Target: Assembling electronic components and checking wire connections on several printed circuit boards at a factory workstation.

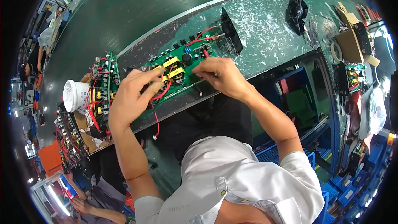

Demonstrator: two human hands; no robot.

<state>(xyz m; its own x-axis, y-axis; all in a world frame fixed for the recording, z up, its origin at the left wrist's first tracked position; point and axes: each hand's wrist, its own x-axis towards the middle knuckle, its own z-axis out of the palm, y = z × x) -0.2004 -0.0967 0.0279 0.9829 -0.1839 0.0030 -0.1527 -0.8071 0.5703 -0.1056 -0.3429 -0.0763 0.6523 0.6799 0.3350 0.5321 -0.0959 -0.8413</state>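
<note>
A long green circuit board (168, 96) lies along the near edge of the bench in front of me, with yellow-wrapped transformers (175, 73), a black round component (186, 57) and red wires on it. My left hand (134, 95) hovers over the board's left part, thumb and fingers apart beside the transformers. Over the right part, my right hand (224, 76) has its fingertips pinched together near the board's near edge; what they hold, if anything, is hidden. A red lead (156, 124) with a white end hangs off the near edge below my left hand. A black panel (232, 31) stands upright at the board's right end.
More populated boards (103, 74) and a white bucket (76, 96) crowd the left. A black bundle (297, 14) lies on the worn green bench (261, 20). Cardboard boxes (350, 43) and a tape roll (336, 52) are at right. Another person's arm (99, 212) shows at lower left.
</note>
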